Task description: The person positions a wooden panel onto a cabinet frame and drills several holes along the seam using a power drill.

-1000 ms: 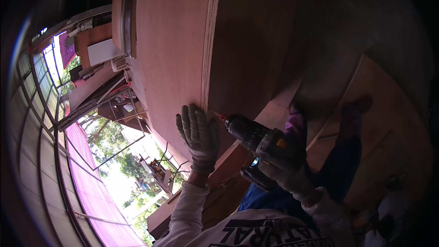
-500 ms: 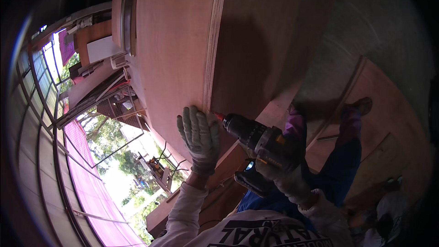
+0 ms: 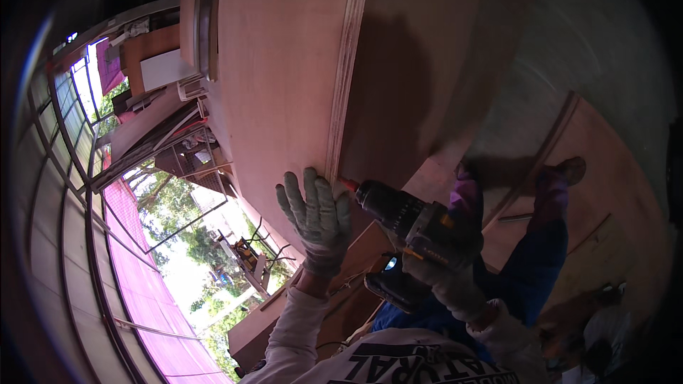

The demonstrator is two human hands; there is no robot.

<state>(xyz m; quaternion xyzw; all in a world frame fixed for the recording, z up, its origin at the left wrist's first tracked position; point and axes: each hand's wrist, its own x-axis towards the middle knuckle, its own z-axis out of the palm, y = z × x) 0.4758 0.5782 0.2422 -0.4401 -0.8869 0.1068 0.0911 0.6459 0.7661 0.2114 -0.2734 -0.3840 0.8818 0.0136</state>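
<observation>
My left hand (image 3: 314,220), in a pale work glove, lies with its fingers stretched out and slightly spread at the near end of a large wooden panel (image 3: 284,64). In my gloved right hand (image 3: 445,281) is a black cordless drill (image 3: 409,217), held around its grip. The drill points up and to the left, and its red tip (image 3: 347,183) meets or nearly meets the panel's layered edge (image 3: 345,99), just right of my left fingertips. Whether the tip has entered the wood cannot be made out. A darker board face (image 3: 384,85) runs down from that edge, in shadow.
Wooden boards (image 3: 590,171) lie on the floor at right, beside my legs. Stacked boards and frames (image 3: 160,110) stand at far left, near a metal-framed wall (image 3: 71,242). Another person's pale clothing (image 3: 608,323) shows at lower right.
The view has shifted a little, so the panel and drill sit slightly further right. The fingers of my left hand have spread somewhat. The drill stays at the panel's edge.
</observation>
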